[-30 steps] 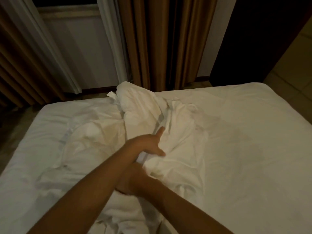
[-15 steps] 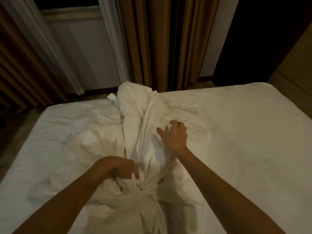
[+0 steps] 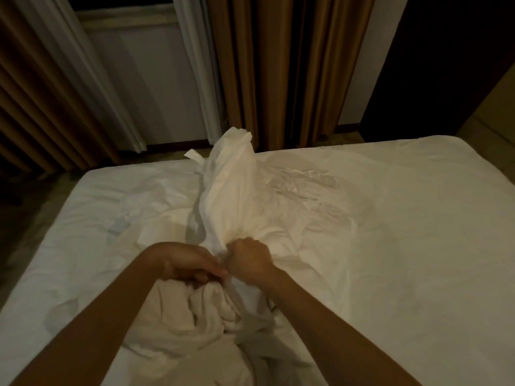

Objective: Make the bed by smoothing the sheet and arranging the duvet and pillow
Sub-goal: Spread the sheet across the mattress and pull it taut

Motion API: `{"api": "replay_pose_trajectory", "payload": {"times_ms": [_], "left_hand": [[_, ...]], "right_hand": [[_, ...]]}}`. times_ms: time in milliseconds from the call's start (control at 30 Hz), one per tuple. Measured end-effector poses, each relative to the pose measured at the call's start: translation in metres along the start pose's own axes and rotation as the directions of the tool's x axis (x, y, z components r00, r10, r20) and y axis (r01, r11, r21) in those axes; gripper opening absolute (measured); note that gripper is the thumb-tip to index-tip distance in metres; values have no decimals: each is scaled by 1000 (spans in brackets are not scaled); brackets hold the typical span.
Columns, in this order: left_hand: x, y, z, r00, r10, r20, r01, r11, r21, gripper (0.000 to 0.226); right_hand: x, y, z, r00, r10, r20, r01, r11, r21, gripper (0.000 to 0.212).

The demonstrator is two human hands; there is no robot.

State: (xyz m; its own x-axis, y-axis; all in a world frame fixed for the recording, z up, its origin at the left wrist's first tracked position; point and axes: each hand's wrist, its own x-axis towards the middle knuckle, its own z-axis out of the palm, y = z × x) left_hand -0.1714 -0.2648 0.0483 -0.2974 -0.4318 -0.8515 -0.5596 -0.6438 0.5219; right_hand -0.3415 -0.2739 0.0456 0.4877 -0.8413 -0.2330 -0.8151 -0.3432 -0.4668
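White duvet [image 3: 237,196] bunched on the sheet [image 3: 404,246], both hands' grip — left hand [image 3: 189,264], right hand [image 3: 249,259] — closed on it, brown curtains [image 3: 292,71] behind.

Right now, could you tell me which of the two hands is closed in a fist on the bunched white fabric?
The right hand: its fingers are curled tight around the bunched duvet. The left hand lies flatter, fingers extended toward it.

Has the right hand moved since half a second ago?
Yes. The right hand has come back toward the person and to the left, away from the brown curtain. It now grips the bunched duvet next to the left hand.
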Motion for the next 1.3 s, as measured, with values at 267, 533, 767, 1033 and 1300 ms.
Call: {"api": "replay_pose_trajectory", "payload": {"times_ms": [267,533,767,1033,1300], "left_hand": [[5,61,-25,812,207,-546,-385,893,-233,122],[67,67,24,841,352,-412,-102,849,518,49],[37,45,44,942,332,-48,-281,857,431,46],[29,34,90,962,208,178,-274,760,589,53],[47,1,83,951,238,-196,89,399,913,81]], "right_hand": [[-8,0,4,953,-143,268,154,988,-22,35],[-15,42,-22,885,-42,464,-347,606,716,13],[3,118,-23,770,558,309,-460,151,875,73],[18,121,-6,697,607,382,-349,-179,920,42],[1,113,2,608,793,43,-419,275,865,28]]}}
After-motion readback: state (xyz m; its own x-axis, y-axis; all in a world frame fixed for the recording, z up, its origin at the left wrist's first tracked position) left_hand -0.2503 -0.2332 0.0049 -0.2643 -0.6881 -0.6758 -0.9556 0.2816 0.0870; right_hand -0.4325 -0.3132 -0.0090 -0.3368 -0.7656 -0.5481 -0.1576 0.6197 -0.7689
